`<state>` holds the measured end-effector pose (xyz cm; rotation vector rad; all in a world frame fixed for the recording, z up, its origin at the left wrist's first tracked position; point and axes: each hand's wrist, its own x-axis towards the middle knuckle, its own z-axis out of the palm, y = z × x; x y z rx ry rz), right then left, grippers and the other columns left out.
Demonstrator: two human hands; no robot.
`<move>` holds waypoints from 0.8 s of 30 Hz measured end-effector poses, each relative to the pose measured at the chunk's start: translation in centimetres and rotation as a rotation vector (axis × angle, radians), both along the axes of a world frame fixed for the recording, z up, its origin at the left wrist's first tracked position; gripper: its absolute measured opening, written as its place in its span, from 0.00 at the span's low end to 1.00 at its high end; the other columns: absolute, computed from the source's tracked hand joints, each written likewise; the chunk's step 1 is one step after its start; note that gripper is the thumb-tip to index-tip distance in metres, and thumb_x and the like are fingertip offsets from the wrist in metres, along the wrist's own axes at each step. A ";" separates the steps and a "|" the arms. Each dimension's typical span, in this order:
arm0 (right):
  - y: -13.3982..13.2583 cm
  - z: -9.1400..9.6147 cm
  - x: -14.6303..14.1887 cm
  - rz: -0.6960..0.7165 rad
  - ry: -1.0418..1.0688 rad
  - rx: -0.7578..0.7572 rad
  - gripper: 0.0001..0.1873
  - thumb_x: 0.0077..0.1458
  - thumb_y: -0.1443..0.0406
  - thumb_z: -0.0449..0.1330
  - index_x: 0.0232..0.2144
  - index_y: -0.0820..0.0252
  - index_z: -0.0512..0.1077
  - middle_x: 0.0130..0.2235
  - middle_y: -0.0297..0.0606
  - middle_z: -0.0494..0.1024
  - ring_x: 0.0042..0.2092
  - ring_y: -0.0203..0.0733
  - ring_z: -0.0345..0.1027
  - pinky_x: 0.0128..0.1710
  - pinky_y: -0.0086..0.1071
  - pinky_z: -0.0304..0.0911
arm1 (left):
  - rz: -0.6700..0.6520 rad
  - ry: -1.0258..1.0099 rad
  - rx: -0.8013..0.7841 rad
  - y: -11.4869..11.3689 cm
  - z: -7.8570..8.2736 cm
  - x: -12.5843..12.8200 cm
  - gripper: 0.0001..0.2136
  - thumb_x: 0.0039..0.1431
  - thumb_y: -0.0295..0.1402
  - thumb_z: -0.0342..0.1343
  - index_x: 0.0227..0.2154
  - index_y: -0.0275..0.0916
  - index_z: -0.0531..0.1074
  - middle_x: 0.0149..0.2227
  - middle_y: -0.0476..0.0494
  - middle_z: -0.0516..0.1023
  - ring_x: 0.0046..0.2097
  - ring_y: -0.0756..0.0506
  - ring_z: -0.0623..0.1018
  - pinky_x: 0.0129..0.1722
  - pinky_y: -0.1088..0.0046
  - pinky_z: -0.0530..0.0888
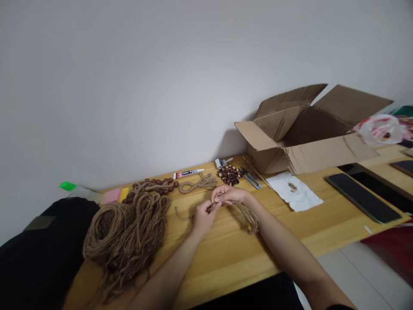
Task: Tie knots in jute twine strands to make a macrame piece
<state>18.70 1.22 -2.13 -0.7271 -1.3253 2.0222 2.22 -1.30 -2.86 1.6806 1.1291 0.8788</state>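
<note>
Over the middle of the wooden table, my left hand (205, 216) and my right hand (229, 194) meet, their fingers pinched close together on a bundle of brown twine cords (247, 215). The loose cord ends hang out under my right wrist toward the lower right. One thin strand sticks out to the left of my left hand. The part between my fingertips is mostly covered. Just behind my hands lies a looped twine piece (201, 182). A pile of brown, shell-like pieces (229, 175) sits beyond my right hand, beside blue-handled thread snips (251, 178).
To the left lies a large heap of brown cord (129, 232) with dark round beads (166, 186). A glue tube (188, 173) lies near the wall. An open cardboard box (329, 150), a stained white tissue (294, 191) and a phone (361, 197) are on the right. A black bag (48, 245) stands far left.
</note>
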 end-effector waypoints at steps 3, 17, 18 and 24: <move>0.0 0.2 0.0 -0.001 -0.019 0.007 0.14 0.43 0.62 0.65 0.30 0.68 0.70 0.17 0.26 0.69 0.12 0.21 0.49 0.12 0.21 0.36 | 0.002 0.007 0.006 0.0 0.1 0.0 0.24 0.44 0.52 0.54 0.13 0.38 0.53 0.16 0.56 0.48 0.22 0.55 0.52 0.21 0.77 0.50; -0.5 0.6 -0.5 -0.020 0.018 0.050 0.14 0.45 0.61 0.64 0.29 0.67 0.69 0.10 0.21 0.61 0.12 0.23 0.44 0.13 0.21 0.39 | -0.039 0.054 -0.004 -0.2 0.3 -0.3 0.25 0.51 0.56 0.44 0.16 0.37 0.59 0.17 0.55 0.53 0.23 0.54 0.57 0.24 0.77 0.56; -0.5 0.5 -0.5 -0.017 0.017 0.057 0.14 0.45 0.60 0.64 0.29 0.67 0.69 0.10 0.21 0.61 0.12 0.23 0.44 0.13 0.21 0.39 | -0.043 0.052 -0.001 -0.2 0.3 -0.3 0.25 0.51 0.56 0.44 0.17 0.37 0.60 0.17 0.55 0.54 0.23 0.53 0.58 0.24 0.77 0.57; -0.2 0.0 -0.3 -0.013 0.035 0.062 0.15 0.46 0.60 0.64 0.31 0.67 0.68 0.10 0.20 0.61 0.12 0.23 0.45 0.14 0.21 0.40 | -0.078 0.006 0.023 -0.2 -0.2 -0.6 0.24 0.57 0.52 0.40 0.21 0.37 0.65 0.17 0.53 0.61 0.23 0.52 0.63 0.25 0.77 0.60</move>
